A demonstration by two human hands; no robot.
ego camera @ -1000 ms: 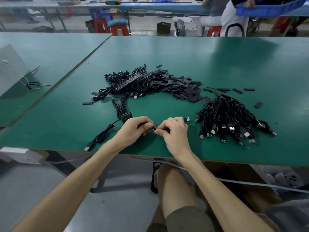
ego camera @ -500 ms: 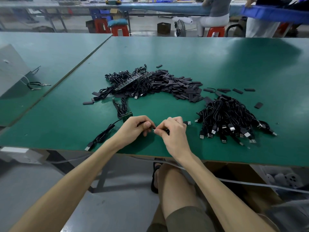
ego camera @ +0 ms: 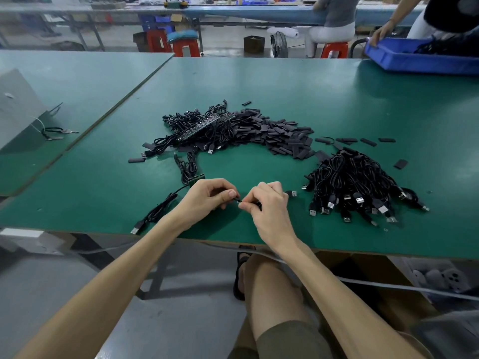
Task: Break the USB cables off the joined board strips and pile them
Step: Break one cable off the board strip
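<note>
1. Right of the right hand (ego camera: 269, 206): a narrow open strip of tabletop (ego camera: 285, 86), holding the plug of one USB cable (ego camera: 293, 194), then the cable pile (ego camera: 357, 182).
2. Beyond both hands: a heap of cables and black pieces (ego camera: 233, 130) blocks the centre.
3. At the left hand (ego camera: 207, 198): board strip (ego camera: 197, 177) just behind; coiled cable (ego camera: 155, 212) at its left.
4. Far tabletop: open up to the blue bin (ego camera: 414, 59).

Two hands are counted, a left hand (ego camera: 207, 196) and a right hand (ego camera: 269, 203), and two green tables, a left table (ego camera: 77, 73) and a main table (ego camera: 324, 86). Two cable heaps are seen, a far heap (ego camera: 197, 125) and a right heap (ego camera: 355, 182), each of too many cables to be counted, while one cable (ego camera: 155, 211) is seen apart and one green strip (ego camera: 197, 176) is made out. One heap of black pieces (ego camera: 280, 136), three red stools (ego camera: 186, 47), one blue bin (ego camera: 414, 60), one fan (ego camera: 280, 44) and two other persons (ego camera: 334, 14) are also counted.
</note>
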